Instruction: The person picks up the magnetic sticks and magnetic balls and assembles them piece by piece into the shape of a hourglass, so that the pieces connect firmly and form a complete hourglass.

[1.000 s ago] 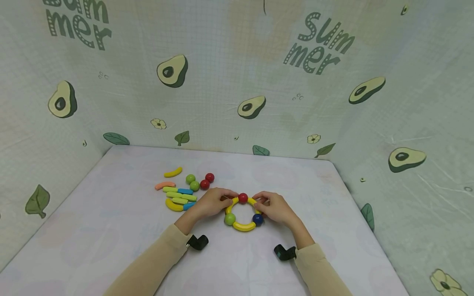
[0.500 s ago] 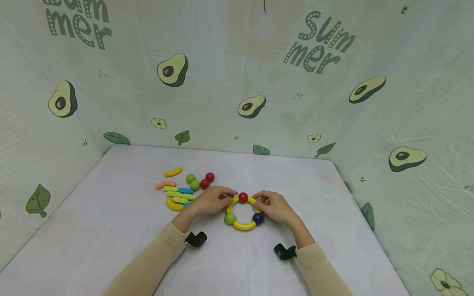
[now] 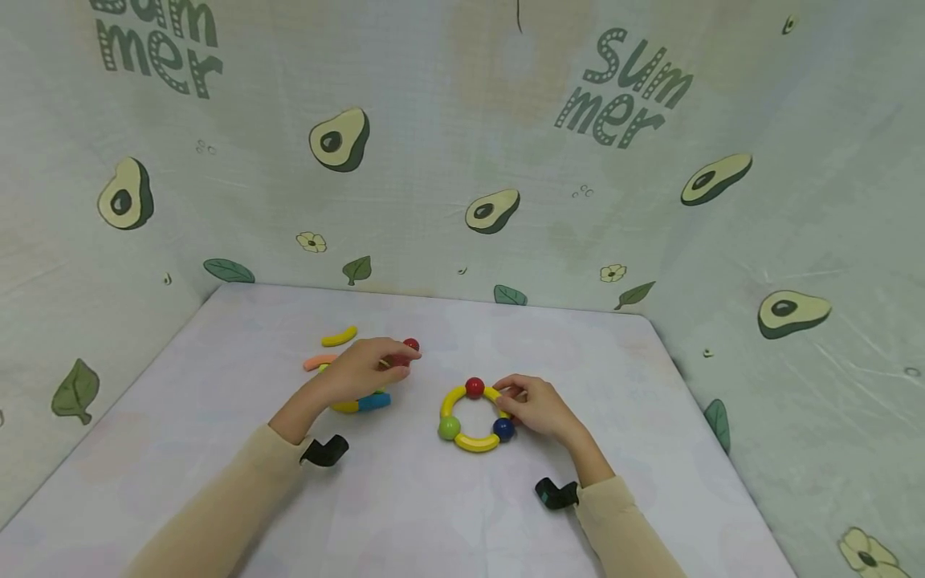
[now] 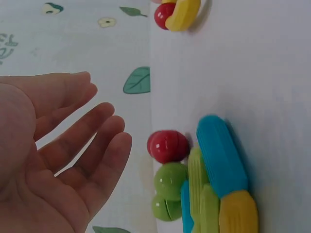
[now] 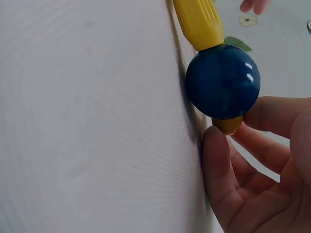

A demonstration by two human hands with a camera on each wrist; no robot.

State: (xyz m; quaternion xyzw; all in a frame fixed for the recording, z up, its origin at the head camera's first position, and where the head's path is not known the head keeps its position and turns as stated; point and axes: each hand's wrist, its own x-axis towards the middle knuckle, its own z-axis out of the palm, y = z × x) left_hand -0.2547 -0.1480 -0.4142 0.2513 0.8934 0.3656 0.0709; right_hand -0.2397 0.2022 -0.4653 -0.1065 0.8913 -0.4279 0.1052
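A ring of curved yellow magnetic rods and balls lies on the table, with a red ball (image 3: pixel 474 388) at the top, a green ball (image 3: pixel 449 428) lower left and a blue ball (image 3: pixel 503 429) lower right. My right hand (image 3: pixel 538 408) pinches the ring's right-hand yellow rod (image 5: pixel 228 125), which is partly hidden behind the blue ball in the right wrist view. My left hand (image 3: pixel 359 372) is above the loose pieces, fingers apart and holding nothing. Near it are red balls (image 4: pixel 168 146), green balls (image 4: pixel 171 181) and a blue rod (image 4: pixel 221 155) joined to a yellow one (image 4: pixel 238 213).
Beyond the left hand lie a yellow curved rod (image 3: pixel 340 336) and an orange rod (image 3: pixel 319 362). Light green rods (image 4: pixel 197 179) lie beside the blue one. A patterned cloth (image 3: pixel 433 144) surrounds the white table (image 3: pixel 433 514) at the back and sides.
My left hand has left the ring's left side and moved leftward over the loose pieces, covering several. The right hand and the ring have stayed in place.
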